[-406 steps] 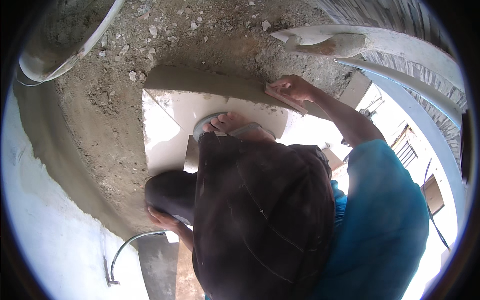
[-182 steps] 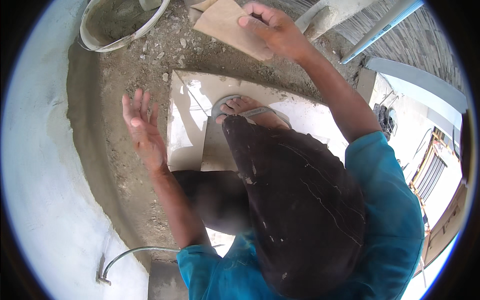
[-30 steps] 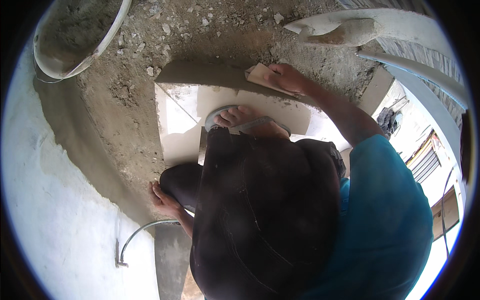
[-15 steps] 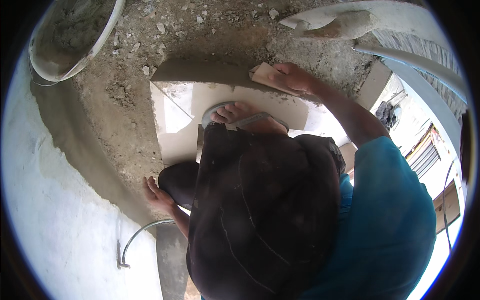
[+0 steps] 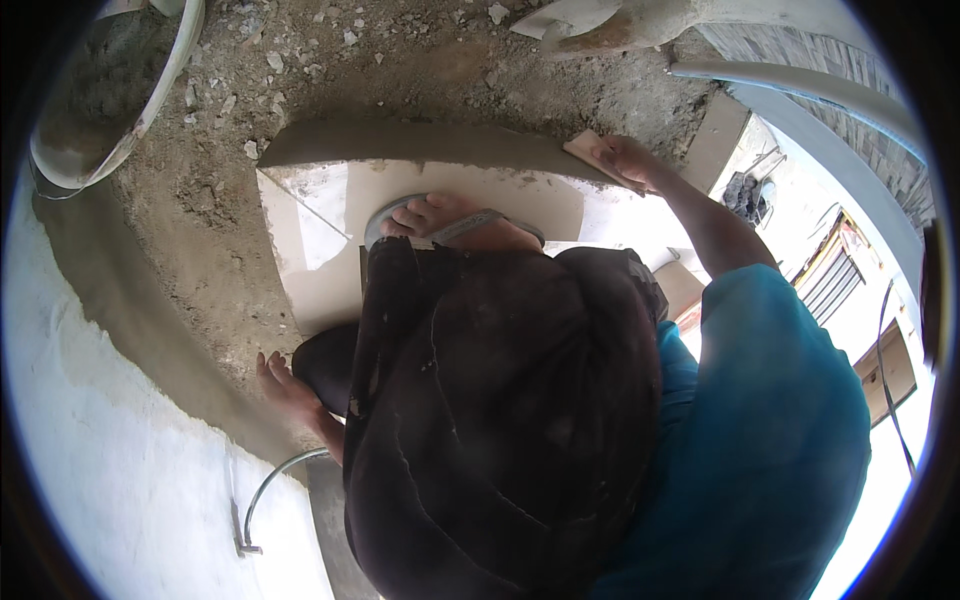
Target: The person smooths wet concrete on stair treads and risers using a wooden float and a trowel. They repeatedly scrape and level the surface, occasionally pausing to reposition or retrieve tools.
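Observation:
My right hand (image 5: pixel 630 161) is closed around a flat tan block (image 5: pixel 584 148), which looks like a float or sponge; its exact kind is unclear. The block lies against the right part of a smooth grey mortar band (image 5: pixel 400 143). This band runs along the far edge of a step faced with pale tiles (image 5: pixel 556 205). Beside my bent knee at the left, my left hand (image 5: pixel 284 388) hangs with fingers apart and holds nothing. My sandalled foot (image 5: pixel 450 220) rests on the tiles.
A round basin (image 5: pixel 165 110) with grey residue stands at the far left. Stone chips litter the rough ground (image 5: pixel 340 70). Pale curved pieces (image 5: pixel 640 25) and a pipe (image 5: pixel 800 85) lie at the far right. A thin bent pipe (image 5: pixel 262 490) projects near the white left wall (image 5: pixel 110 430).
My right hand has slid the tan block rightward along the mortar band. The whole view has shifted a little. My left hand stays beside the knee.

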`<state>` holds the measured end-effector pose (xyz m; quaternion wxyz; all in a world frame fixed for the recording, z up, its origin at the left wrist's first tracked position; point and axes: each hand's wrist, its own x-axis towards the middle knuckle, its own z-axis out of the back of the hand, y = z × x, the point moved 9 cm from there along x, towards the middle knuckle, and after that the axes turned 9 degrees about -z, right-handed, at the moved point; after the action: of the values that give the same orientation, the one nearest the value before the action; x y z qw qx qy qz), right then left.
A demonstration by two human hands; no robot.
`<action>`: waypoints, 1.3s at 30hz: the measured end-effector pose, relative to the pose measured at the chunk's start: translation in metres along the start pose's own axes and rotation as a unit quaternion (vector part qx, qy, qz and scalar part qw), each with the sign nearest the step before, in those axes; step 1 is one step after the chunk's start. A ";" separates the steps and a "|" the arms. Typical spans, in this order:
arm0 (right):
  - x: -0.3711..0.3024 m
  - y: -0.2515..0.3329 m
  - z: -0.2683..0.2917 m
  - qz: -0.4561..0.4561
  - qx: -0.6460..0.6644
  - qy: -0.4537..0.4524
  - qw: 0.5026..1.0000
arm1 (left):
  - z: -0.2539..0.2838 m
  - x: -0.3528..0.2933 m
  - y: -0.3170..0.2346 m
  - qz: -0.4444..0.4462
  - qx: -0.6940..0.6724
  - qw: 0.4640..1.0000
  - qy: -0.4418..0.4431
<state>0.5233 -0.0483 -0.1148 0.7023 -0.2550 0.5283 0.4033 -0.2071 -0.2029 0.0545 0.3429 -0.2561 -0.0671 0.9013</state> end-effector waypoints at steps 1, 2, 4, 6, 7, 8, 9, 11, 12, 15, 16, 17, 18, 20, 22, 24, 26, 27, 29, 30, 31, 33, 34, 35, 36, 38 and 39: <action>0.002 -0.009 0.006 0.005 -0.005 -0.034 0.999 | -0.005 0.003 -0.002 -0.009 0.023 1.000 0.006; 0.007 0.019 0.001 0.024 0.015 -0.021 0.999 | -0.008 0.003 -0.009 -0.004 0.013 1.000 0.008; 0.007 0.120 -0.025 0.030 0.081 0.031 0.996 | -0.002 -0.002 -0.026 0.008 0.006 1.000 0.015; -0.003 0.208 -0.030 0.120 0.077 0.046 0.989 | -0.007 0.005 -0.024 -0.011 -0.002 1.000 0.023; -0.016 0.233 -0.027 0.150 0.082 0.061 0.983 | -0.007 0.005 -0.021 -0.016 -0.005 1.000 0.025; -0.030 0.254 -0.030 0.181 0.087 0.080 0.976 | -0.004 0.001 -0.020 -0.004 -0.001 1.000 0.024; -0.038 0.266 -0.033 0.213 0.093 0.099 0.967 | 0.000 -0.001 -0.025 0.008 0.005 1.000 0.022; -0.043 0.224 -0.030 0.193 0.084 0.152 0.966 | 0.007 -0.006 -0.019 0.019 -0.015 1.000 0.004; -0.037 0.178 -0.023 0.144 0.061 0.138 0.978 | 0.004 -0.005 -0.010 0.013 -0.040 0.999 -0.008; -0.024 0.027 0.001 0.049 0.058 0.057 0.995 | -0.003 -0.005 -0.013 0.011 -0.042 0.999 -0.010; -0.020 0.022 -0.001 0.030 0.053 0.047 0.997 | -0.005 -0.003 -0.017 0.010 -0.030 0.999 -0.005; -0.015 0.016 -0.001 0.011 0.047 0.037 0.998 | -0.007 -0.001 -0.018 0.013 -0.030 0.999 -0.003; -0.009 0.011 0.001 -0.008 0.041 0.027 0.999 | -0.008 0.001 -0.018 0.015 -0.030 0.999 -0.001; 0.014 0.086 -0.020 0.035 0.058 0.024 0.997 | -0.009 -0.001 -0.018 0.017 -0.025 1.000 0.008; 0.011 0.188 -0.033 0.122 0.052 0.039 0.990 | -0.004 0.000 -0.018 0.014 -0.019 1.000 0.020; -0.012 0.243 -0.038 0.188 0.070 0.055 0.978 | -0.006 0.003 -0.023 0.008 -0.003 1.000 0.029; -0.042 0.238 -0.030 0.183 0.068 0.100 0.976 | 0.005 -0.003 -0.018 0.018 -0.012 1.000 0.017; -0.051 0.224 -0.024 0.183 0.065 0.122 0.973 | 0.010 -0.008 -0.014 0.027 -0.031 0.999 0.003; -0.035 0.123 -0.011 0.118 0.023 0.072 0.990 | 0.002 -0.007 -0.015 0.028 -0.060 0.998 0.000; -0.026 0.058 -0.003 0.091 0.042 0.048 0.994 | -0.003 -0.005 -0.016 0.024 -0.066 0.998 0.008; -0.020 -0.013 0.009 0.003 -0.030 -0.009 1.000 | -0.010 -0.003 -0.017 0.019 -0.069 0.997 0.020; -0.010 -0.051 0.011 -0.032 -0.027 0.005 0.999 | -0.013 0.002 -0.014 0.001 -0.057 0.998 0.035; -0.005 -0.062 0.016 -0.048 -0.028 0.010 0.998 | -0.017 0.004 -0.012 -0.007 -0.053 0.998 0.043; 0.012 -0.040 0.009 -0.019 -0.008 0.007 1.000 | -0.016 0.007 0.005 0.030 -0.076 0.996 0.033; 0.029 -0.001 -0.009 0.007 0.011 0.005 1.000 | -0.017 0.012 0.028 0.068 -0.096 0.993 0.027; 0.020 0.094 -0.028 0.021 0.086 0.075 0.993 | -0.012 0.017 0.059 0.102 -0.113 0.988 0.026; 0.005 0.133 -0.029 0.051 0.091 0.099 0.990 | -0.009 0.020 0.069 0.098 -0.115 0.988 0.027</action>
<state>0.3967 0.0027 -0.1194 0.6455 -0.2012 0.6419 0.3617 -0.2556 -0.2418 0.0181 0.2231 -0.3239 -0.1360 0.9093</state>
